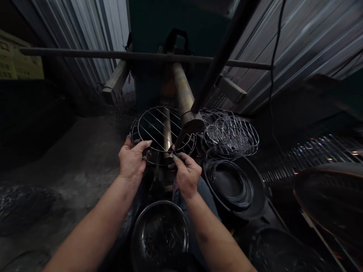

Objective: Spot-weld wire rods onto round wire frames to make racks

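Far left, a dark heap lies on the grey concrete floor. The left hand holds the rim of a round wire rack from the near-left side, fingers curled over the wire and only partly closed. The rack hangs tilted in front of the person, its far edge resting over a brass-coloured pipe and its near edge between the hands. The work in hand sits at the rack's near edge, where the right hand pinches a short wire end between thumb and forefinger, almost closed, just beside the tip of a tapered metal head on a dark pole. Exactly how the wire end meets that tip is too small to tell. The pole crosses above the right part of the rack and limits room there. Below the hands, a steel bowl holds small wire bits. To the right, a pile of finished-looking wire racks sits above a coil of dark wire in a black pan. Further right lie a strip of metal mesh and a large dark round pan, under a corrugated metal wall.
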{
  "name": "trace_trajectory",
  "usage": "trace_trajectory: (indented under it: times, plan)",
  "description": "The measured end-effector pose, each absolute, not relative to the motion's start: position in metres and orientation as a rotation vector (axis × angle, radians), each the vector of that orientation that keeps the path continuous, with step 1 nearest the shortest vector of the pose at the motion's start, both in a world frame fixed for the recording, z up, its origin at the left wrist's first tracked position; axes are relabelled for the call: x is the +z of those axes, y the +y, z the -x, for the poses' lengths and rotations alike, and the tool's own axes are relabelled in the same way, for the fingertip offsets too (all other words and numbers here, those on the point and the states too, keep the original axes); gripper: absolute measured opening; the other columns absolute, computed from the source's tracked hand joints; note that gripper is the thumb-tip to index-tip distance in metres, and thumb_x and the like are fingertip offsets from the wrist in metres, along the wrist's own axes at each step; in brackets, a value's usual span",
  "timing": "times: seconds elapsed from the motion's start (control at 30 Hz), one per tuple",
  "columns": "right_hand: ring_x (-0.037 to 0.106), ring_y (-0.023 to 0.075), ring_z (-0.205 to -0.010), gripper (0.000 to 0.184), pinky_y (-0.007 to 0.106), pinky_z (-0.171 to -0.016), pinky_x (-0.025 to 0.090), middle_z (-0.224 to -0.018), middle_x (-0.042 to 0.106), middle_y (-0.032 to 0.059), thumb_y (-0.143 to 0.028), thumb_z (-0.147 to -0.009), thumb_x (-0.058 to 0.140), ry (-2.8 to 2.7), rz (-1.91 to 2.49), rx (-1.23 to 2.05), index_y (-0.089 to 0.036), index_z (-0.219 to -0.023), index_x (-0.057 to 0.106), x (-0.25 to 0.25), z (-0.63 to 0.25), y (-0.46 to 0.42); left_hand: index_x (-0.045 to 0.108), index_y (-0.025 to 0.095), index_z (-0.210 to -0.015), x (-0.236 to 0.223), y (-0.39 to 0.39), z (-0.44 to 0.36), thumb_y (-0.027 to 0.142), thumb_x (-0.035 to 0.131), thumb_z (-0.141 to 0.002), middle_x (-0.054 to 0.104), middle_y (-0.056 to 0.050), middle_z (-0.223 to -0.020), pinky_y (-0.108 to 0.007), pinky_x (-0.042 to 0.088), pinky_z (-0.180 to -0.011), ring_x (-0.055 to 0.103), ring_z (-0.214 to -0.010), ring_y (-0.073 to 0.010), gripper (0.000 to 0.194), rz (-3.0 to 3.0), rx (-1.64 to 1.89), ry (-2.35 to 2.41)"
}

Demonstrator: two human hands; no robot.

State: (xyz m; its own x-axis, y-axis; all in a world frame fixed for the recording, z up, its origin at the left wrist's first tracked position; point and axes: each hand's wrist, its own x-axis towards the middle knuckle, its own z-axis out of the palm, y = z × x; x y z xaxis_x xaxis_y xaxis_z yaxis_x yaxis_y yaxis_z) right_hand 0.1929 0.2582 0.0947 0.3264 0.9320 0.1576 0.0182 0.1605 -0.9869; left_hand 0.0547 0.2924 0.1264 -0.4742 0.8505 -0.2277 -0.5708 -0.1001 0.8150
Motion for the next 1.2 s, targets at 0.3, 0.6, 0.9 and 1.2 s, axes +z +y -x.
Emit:
trace_trajectory:
  times: [0.3, 0.6, 0.9, 1.2]
  plan:
    - [0.060, 0.0132, -0.051, 0.021, 0.022, -0.048, 0.048, -0.061, 0.062, -0.0015, -0.035, -0.075, 0.067, -1.027, 1.225, 0.967, -0.015, -0.079, 0.070, 0.108, -0.197, 0.261, 0.056, 0.016, -0.083, 0.126, 0.301, -0.057, 0.016, 0.079, -0.043, 0.056, 0.003, -0.069, -0.022, 0.042, -0.044, 0.052, -0.052, -0.0105, 0.047, -0.351, 1.752, 1.132]
    - [0.059, 0.0131, -0.049, 0.022, 0.022, -0.047, 0.047, -0.063, 0.063, -0.0014, -0.036, -0.076, 0.067, -1.181, 1.316, 0.893, -0.016, -0.085, 0.072, 0.092, -0.210, 0.254, 0.052, 0.018, -0.079, 0.124, 0.304, -0.056, 0.015, 0.077, -0.040, 0.050, 0.006, -0.060, -0.022, 0.038, -0.039, 0.048, -0.044, -0.0100, 0.046, -0.308, 1.744, 1.165]
    - [0.053, 0.0088, -0.039, 0.021, 0.019, -0.037, 0.041, -0.066, 0.064, -0.0022, -0.032, -0.071, 0.069, -1.051, 1.198, 1.073, -0.016, -0.084, 0.072, 0.100, -0.203, 0.257, 0.053, 0.018, -0.077, 0.128, 0.303, -0.054, 0.015, 0.078, -0.041, 0.056, 0.003, -0.065, -0.022, 0.041, -0.041, 0.051, -0.049, -0.0107, 0.044, -0.315, 1.701, 1.211]
    - [0.047, 0.0074, -0.035, 0.023, 0.019, -0.034, 0.036, -0.065, 0.064, -0.0027, -0.034, -0.068, 0.072, -0.979, 1.149, 1.123, -0.015, -0.080, 0.072, 0.096, -0.201, 0.262, 0.051, 0.017, -0.072, 0.128, 0.302, -0.054, 0.014, 0.078, -0.042, 0.055, 0.002, -0.062, -0.022, 0.040, -0.041, 0.051, -0.050, -0.0119, 0.041, -0.345, 1.722, 1.174]
